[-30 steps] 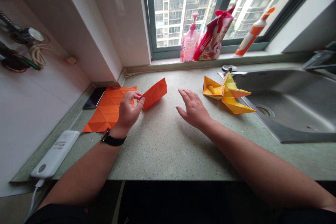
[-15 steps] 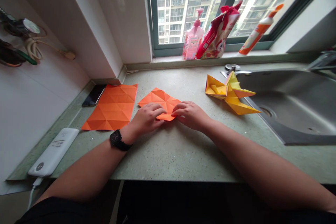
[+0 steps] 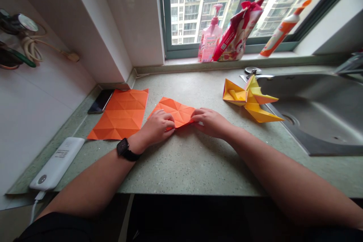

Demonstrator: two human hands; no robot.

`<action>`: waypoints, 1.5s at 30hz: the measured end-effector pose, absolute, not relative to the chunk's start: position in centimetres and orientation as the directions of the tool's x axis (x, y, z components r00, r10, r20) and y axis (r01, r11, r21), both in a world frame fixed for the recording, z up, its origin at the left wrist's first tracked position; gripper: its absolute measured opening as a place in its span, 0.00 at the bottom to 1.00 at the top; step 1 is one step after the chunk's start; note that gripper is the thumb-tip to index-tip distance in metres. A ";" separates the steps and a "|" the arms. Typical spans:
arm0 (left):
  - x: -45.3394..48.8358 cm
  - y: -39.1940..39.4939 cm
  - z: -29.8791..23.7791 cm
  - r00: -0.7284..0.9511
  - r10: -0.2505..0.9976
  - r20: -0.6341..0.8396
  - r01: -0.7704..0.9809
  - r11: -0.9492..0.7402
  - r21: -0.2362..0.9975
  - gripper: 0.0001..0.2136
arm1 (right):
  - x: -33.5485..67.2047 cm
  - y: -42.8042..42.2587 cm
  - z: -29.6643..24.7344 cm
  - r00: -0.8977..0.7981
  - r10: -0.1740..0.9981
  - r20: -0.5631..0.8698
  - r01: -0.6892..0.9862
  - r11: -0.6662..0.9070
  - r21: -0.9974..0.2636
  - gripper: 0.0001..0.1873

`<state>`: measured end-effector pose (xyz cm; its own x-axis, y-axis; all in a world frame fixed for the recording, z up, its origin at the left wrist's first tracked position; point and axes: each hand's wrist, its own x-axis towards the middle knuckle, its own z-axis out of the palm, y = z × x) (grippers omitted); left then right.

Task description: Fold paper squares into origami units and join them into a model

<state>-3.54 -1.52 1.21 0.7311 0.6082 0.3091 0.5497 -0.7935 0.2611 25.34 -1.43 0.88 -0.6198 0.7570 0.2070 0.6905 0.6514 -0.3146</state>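
A small creased orange paper [image 3: 175, 110] lies on the speckled green counter [image 3: 187, 159] in front of me. My left hand [image 3: 157, 126], with a black watch on the wrist, grips its near left edge with curled fingers. My right hand [image 3: 211, 121] pinches its near right corner. A larger creased orange sheet [image 3: 120, 113] lies flat to the left, apart from both hands. A folded yellow paper figure [image 3: 251, 98] sits to the right, by the sink's edge.
A steel sink [image 3: 317, 109] fills the right side. A dark phone [image 3: 100, 101] and a white power bank [image 3: 56, 163] lie along the left wall. On the window sill stand a pink pump bottle [image 3: 209, 41], a red pouch [image 3: 236, 32] and an orange bottle [image 3: 280, 32].
My left hand brought the small orange paper from mid-air down onto the counter. My right hand came in and took its right corner. Both hands have since spread slightly apart along its near edge.
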 end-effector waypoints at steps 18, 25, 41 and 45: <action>-3.2 -2.7 1.3 0.747 0.625 0.228 0.506 -0.756 0.415 0.11 | 26.6 0.2 0.6 -0.510 0.835 0.207 0.738 0.549 -0.392 0.07; -3.0 -2.5 0.3 0.709 0.668 0.226 0.562 -0.729 0.390 0.15 | 25.5 0.6 -0.7 -0.352 0.895 0.274 0.773 0.443 -0.454 0.11; -2.8 -2.6 0.6 0.748 0.606 0.272 0.519 -0.788 0.331 0.11 | 24.7 1.4 -1.9 -0.332 0.889 0.316 0.816 0.439 -0.376 0.14; -2.5 -2.4 0.8 0.777 0.582 0.240 0.507 -0.804 0.310 0.11 | 24.8 1.7 -2.1 -0.339 0.882 0.327 0.826 0.445 -0.346 0.14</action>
